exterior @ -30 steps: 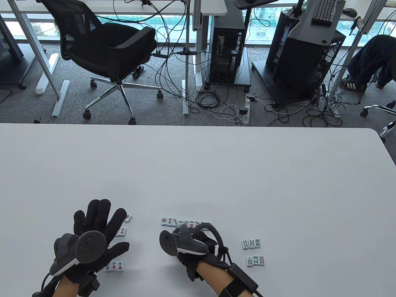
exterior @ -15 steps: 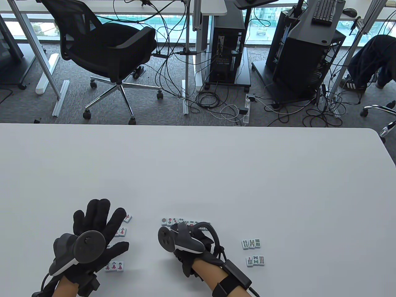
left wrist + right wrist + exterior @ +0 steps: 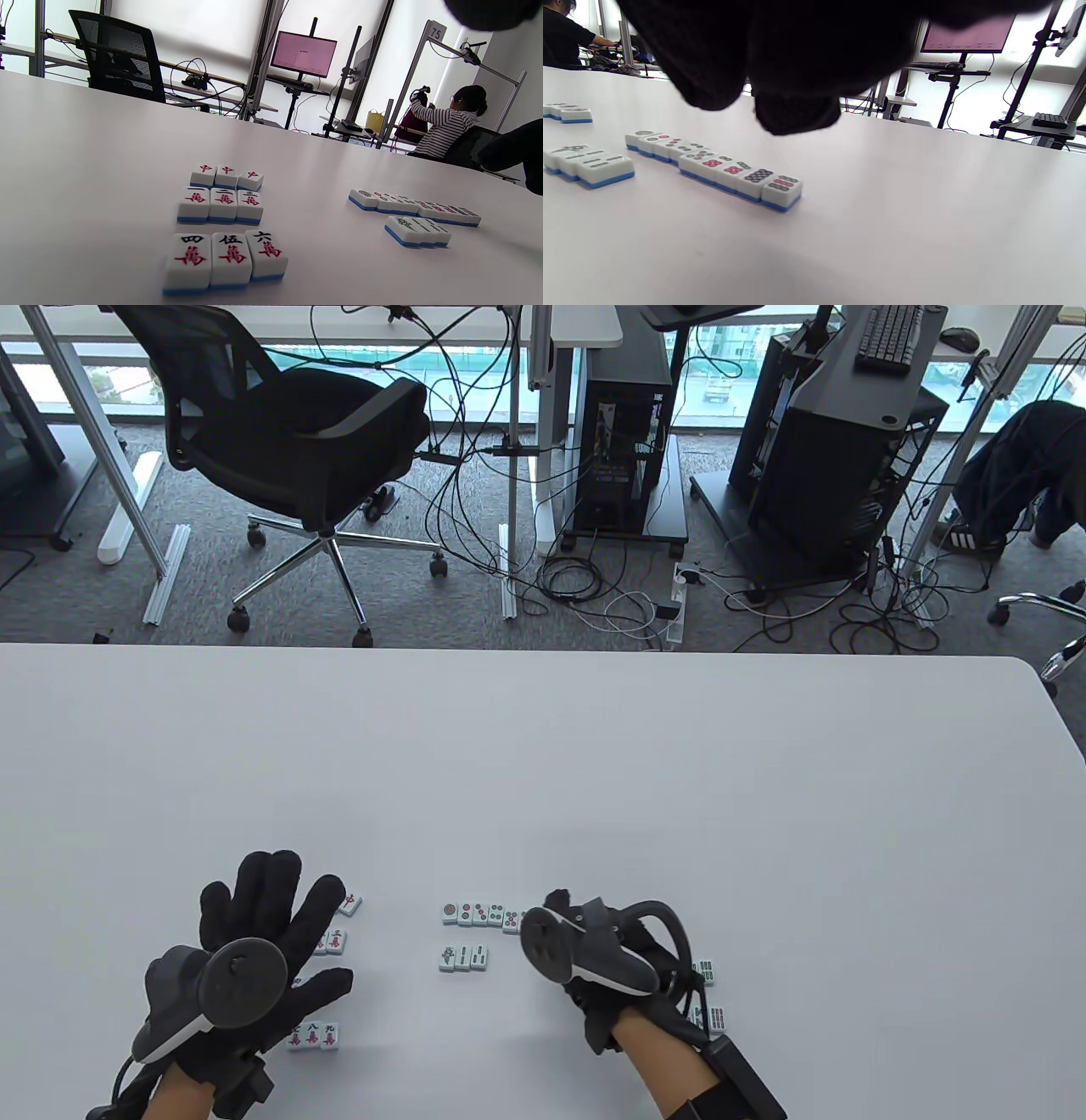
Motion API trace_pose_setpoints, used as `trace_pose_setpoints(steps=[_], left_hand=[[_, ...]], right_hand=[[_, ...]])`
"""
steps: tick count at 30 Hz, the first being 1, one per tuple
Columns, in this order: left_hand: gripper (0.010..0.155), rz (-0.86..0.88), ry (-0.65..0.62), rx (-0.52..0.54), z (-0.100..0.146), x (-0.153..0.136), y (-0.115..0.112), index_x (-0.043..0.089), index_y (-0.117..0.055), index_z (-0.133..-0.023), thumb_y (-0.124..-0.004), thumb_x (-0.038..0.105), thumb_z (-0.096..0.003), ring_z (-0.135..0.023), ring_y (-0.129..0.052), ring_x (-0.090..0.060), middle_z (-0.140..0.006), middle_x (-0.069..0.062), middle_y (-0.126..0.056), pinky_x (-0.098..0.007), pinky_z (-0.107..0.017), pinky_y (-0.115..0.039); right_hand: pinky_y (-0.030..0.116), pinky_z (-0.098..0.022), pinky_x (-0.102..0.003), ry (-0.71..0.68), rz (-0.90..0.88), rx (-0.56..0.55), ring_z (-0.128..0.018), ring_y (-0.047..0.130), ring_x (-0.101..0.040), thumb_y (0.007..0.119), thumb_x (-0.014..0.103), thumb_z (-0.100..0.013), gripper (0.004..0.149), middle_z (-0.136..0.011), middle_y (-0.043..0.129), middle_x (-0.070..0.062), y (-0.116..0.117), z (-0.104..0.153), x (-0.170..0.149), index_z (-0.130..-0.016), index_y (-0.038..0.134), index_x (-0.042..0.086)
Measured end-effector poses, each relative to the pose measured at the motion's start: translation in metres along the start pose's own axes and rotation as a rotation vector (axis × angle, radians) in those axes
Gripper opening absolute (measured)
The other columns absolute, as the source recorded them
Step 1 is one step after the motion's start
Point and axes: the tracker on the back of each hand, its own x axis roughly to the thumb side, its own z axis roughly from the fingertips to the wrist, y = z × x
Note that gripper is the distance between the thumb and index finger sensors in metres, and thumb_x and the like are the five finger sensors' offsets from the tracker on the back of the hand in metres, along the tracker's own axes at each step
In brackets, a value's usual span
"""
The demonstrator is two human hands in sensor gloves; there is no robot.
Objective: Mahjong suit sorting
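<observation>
My left hand (image 3: 284,912) lies flat with its fingers spread over the character tiles (image 3: 337,940); a lower trio (image 3: 313,1034) shows beside the thumb. In the left wrist view these stand as trios: red-centre tiles (image 3: 227,176), one-to-three (image 3: 220,205) and four-to-six (image 3: 227,258). A row of dot tiles (image 3: 479,914) (image 3: 712,167) runs across the middle, with three bamboo tiles (image 3: 464,957) (image 3: 589,165) just below it. My right hand (image 3: 577,920) hovers at the row's right end, its fingers (image 3: 793,114) hanging loose and holding nothing. It partly hides two more bamboo groups (image 3: 711,994).
The white table (image 3: 543,763) stretches far beyond the tiles. Past its far edge stand an office chair (image 3: 288,432), computer towers and floor cables. A person sits at a distant desk (image 3: 449,123).
My right hand has moved to the right, uncovering three bamboo tiles below the dot row and now covering part of the right bamboo groups. The left hand has stayed put.
</observation>
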Motion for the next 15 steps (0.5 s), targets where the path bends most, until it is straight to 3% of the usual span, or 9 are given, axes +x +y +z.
trace_pose_setpoints(steps=[7,15], left_hand=[[0.088,0.003,0.000,0.004,0.001,0.000,0.001,0.043,-0.026,-0.109,-0.066,0.073,-0.0365,-0.111,0.008,-0.024,-0.113,0.008,0.006,-0.065,-0.075,-0.004],[0.087,-0.012,0.006,-0.011,0.000,0.000,-0.001,0.043,-0.026,-0.109,-0.066,0.073,-0.0365,-0.111,0.008,-0.024,-0.113,0.008,0.006,-0.065,-0.075,-0.004]], right_hand=[[0.081,-0.008,-0.025,0.102,0.087,0.181,-0.014,0.089,-0.011,0.084,0.035,-0.044,0.057,-0.049,0.096,-0.004,0.028,0.027,-0.070,-0.094,0.073,0.009],[0.079,-0.006,-0.023,0.107,0.133,0.251,-0.011,0.087,-0.009,0.087,0.036,-0.042,0.062,-0.046,0.096,-0.002,0.046,0.036,-0.079,-0.097,0.069,0.012]])
